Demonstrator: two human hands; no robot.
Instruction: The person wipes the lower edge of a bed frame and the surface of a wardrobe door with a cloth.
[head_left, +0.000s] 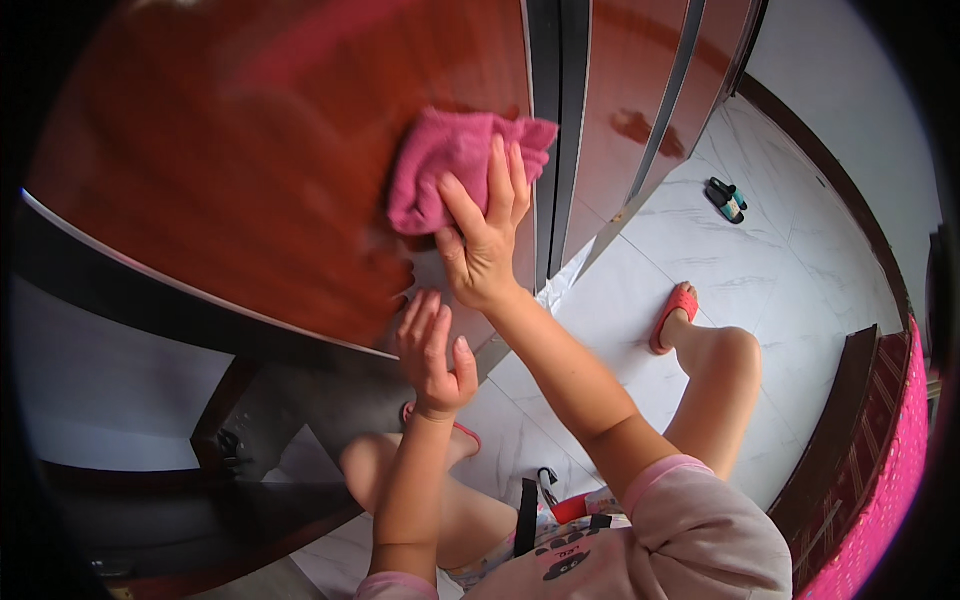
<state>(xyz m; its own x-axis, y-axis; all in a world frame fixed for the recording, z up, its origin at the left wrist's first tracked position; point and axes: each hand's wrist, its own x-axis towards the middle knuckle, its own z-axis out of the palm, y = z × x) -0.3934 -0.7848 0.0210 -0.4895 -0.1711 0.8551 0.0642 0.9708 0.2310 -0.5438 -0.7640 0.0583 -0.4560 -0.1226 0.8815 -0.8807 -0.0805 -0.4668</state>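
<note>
My right hand (487, 232) presses a folded pink cloth (457, 169) against the glossy reddish-brown door panel (315, 202) of a cabinet, close to the dark vertical strip at the panel's edge. The fingers lie spread over the cloth, with the thumb at its lower corner. My left hand (436, 360) is raised just below, near the panel's lower edge, its fingers loosely bent and apart. It holds nothing. Whether its fingertips touch the panel, I cannot tell.
More cabinet doors (622, 97) stand at the upper right. Black slippers (725, 200) lie on the marbled tile floor (720, 262). A bed's edge with a pink cover (892, 480) is at the right; dark furniture (202, 517) stands at the lower left. My feet wear red slippers (677, 315).
</note>
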